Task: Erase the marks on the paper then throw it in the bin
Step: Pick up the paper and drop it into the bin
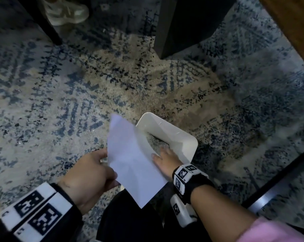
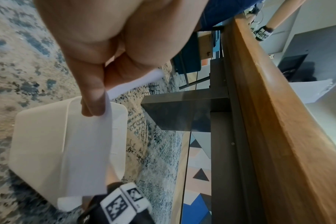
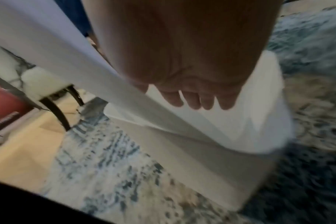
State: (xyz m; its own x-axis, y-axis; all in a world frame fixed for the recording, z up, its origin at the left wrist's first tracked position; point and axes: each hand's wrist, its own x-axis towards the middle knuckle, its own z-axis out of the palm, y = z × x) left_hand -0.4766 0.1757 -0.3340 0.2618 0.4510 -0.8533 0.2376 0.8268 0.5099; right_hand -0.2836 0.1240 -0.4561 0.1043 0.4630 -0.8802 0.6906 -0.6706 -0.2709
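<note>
**Sheet poised at the mouth of the bin**

Nearest you, your left hand (image 1: 93, 172) pinches one side edge of the plain white sheet of paper (image 1: 132, 159), thumb on top and fingers beneath. Your right hand (image 1: 165, 159) lies with straight, relaxed fingers against the sheet's opposite edge, over the bin's opening; it grips nothing. The paper hangs tilted between both hands, its far corner raised and its right side overlapping the rim of the white, rounded-rectangular plastic bin (image 1: 181, 137). No marks show on the visible face.

Expect the sheet to be very light and limp: it already bows in the left wrist view and will flutter or sail sideways if simply let go. It creases easily, which probably helps you here; folding or crumpling it should make the drop surer. Hold it by the edges, as you do now.

The bin stands on a short-pile rug (image 1: 78, 95) mottled in blue, grey and beige. Further off are dark furniture legs (image 1: 50, 28), a pale shoe (image 1: 67, 11), and a wooden table edge (image 1: 294, 28) to your right.
</note>
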